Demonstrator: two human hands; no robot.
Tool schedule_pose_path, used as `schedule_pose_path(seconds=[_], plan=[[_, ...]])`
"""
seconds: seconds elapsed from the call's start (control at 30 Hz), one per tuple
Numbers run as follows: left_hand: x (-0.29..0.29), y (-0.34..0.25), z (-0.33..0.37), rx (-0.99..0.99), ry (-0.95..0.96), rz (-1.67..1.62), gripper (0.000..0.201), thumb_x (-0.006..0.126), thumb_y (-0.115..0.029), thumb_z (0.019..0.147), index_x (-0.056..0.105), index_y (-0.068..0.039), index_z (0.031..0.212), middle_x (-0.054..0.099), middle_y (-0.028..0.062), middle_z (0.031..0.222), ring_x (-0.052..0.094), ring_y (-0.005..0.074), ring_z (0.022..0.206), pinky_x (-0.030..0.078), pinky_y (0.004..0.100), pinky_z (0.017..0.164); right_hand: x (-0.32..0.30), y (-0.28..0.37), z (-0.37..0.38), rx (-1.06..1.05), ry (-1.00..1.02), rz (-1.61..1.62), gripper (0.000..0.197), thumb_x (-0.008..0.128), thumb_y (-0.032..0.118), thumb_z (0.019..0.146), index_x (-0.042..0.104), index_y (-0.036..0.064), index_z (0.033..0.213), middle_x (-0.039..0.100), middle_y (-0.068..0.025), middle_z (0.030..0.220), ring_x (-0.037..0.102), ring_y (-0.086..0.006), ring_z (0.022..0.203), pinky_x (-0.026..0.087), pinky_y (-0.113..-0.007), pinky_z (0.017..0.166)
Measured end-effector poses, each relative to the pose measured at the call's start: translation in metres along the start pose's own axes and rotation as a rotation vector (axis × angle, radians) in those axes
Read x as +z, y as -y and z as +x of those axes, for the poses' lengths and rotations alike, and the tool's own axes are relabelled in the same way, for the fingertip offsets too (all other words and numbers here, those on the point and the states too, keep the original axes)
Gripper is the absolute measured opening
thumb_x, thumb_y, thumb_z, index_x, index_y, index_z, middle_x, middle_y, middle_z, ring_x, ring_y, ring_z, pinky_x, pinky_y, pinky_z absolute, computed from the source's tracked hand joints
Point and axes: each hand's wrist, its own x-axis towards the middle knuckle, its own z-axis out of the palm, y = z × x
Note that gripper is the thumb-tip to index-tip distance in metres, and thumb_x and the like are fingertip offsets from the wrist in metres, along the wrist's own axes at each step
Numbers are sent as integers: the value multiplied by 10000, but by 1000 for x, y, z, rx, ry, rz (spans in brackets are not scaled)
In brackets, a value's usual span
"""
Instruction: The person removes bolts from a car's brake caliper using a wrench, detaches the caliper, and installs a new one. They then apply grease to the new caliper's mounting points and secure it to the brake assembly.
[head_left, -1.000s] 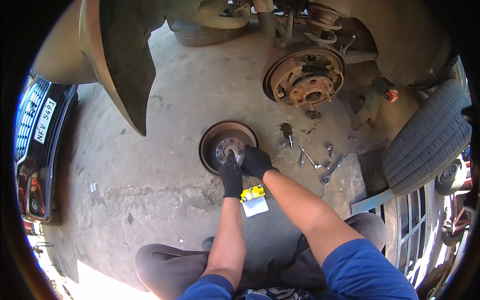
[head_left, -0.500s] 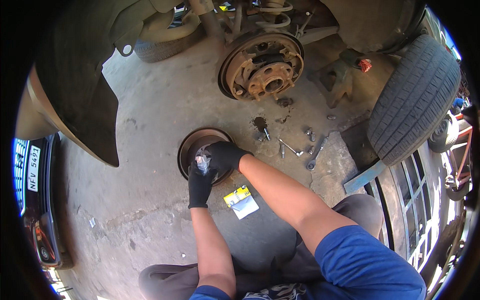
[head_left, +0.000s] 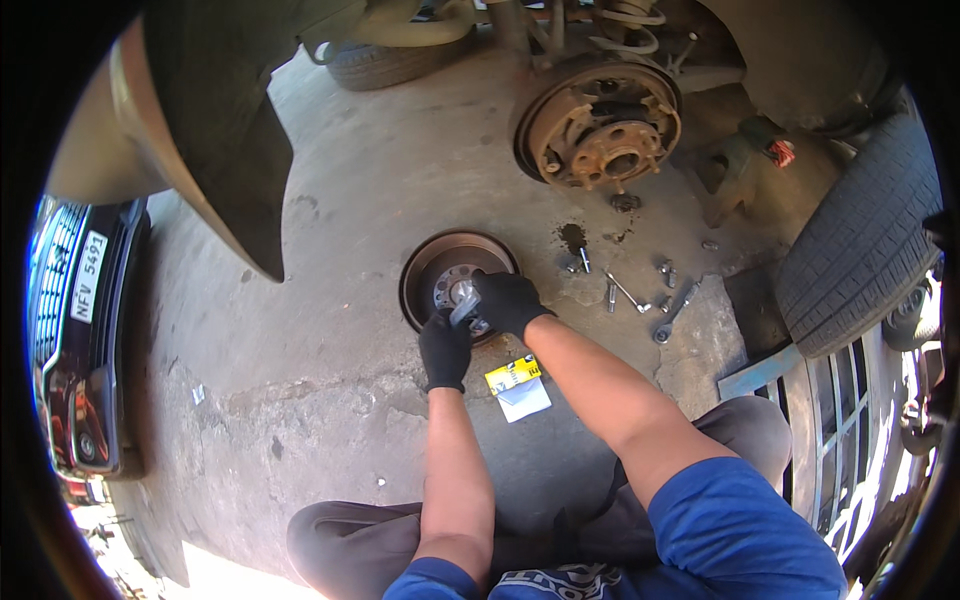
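A small clear plastic bag (head_left: pixel 464 305), its long way slanting from bottom left up to top right, is pinched by the left hand (head_left: pixel 445 350) below and right hand (head_left: pixel 507 304) beside it, above a round metal drum (head_left: pixel 420 277).

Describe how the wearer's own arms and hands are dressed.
The left hand and right hand wear matching black, close-fitting gloves that end at the wrists. Both forearms are bare. Higher up are short blue fabric sleeves; no markings or cables show on them.
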Motion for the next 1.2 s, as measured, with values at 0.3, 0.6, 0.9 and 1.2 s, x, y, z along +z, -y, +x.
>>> schedule_pose_path(seconds=[0.3,0.6,0.9,1.2], plan=[[-7,-2,3,-327,263,-948,520,713,-438,966,607,-147,1383,711,38,1150,702,193,921,564,354,798,3,-38,8,-48,10,574,364,592,252,919,691,105,1237,743,-180,1120,709,-319,1048,535,-436,894],[2,3,20,-293,-41,-1416,645,385,-609,1069,512,-106,1453,665,37,1248,642,126,936,478,260,658,-53,25,22,-176,180,987,391,699,250,879,683,18,1193,728,-97,1058,666,-179,1009,519,-325,888],[1,19,30,-251,-265,-1276,466,386,-394,1123,591,-30,1329,680,69,1204,651,175,1015,521,314,860,-49,57,11,-241,82,570,410,745,308,839,690,59,1160,741,-192,1048,708,-373,976,546,-443,865],[-18,28,19,-346,-191,-1177,280,531,-270,1080,674,-31,1113,665,18,943,597,108,808,487,281,687,-22,59,11,-89,106,425,455,727,413,806,718,70,1104,740,-212,1069,707,-386,991,548,-475,868]])
